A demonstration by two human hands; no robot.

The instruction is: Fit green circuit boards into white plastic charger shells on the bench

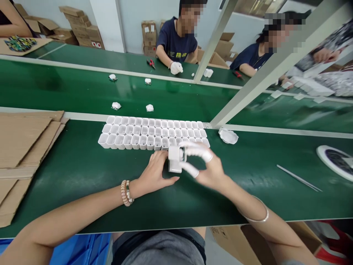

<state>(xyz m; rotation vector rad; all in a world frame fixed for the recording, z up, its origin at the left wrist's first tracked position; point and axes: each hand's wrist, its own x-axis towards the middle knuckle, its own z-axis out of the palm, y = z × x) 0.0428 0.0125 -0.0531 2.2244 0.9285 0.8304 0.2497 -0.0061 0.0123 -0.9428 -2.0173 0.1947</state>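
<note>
While left fingers (159, 156) touch a white box (175, 168), one shirt (171, 38) reads "STA".

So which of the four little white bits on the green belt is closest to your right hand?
The right bit of the pair nearer the white cups; its neighbour is farther left, and the other two sit farther back.

Head camera: close above green workbench (248, 158), facing forward, down.

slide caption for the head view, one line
Left hand and right hand at a white container near three rows of white cups on a green workbench.
</note>
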